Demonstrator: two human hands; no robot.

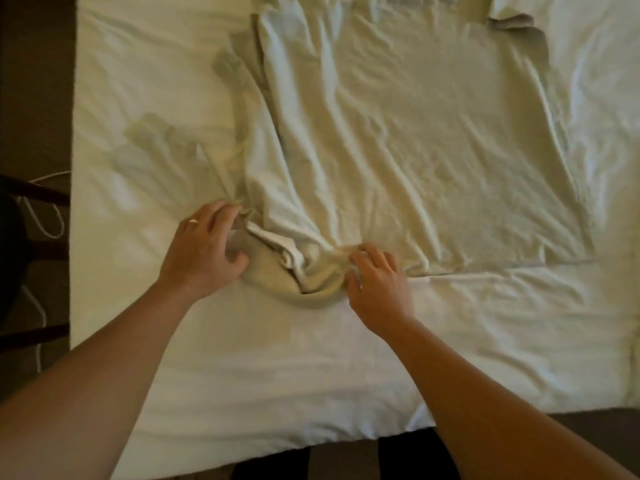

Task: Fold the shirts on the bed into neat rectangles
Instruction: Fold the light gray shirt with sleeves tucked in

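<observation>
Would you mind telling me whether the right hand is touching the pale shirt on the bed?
Touching. The head view shows the right hand with its fingers curled into the bunched fabric at the near edge of the shirt, pinching it, with no gap visible.

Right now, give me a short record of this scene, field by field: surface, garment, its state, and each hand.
surface: bed with white sheet
garment: pale shirt
state: spread out, wrinkled, not yet folded; collar end bunched nearest the person
left hand: grips the bunched fabric at the collar's left side
right hand: pinches fabric at the collar's right side
floor: white cord left of bed
</observation>
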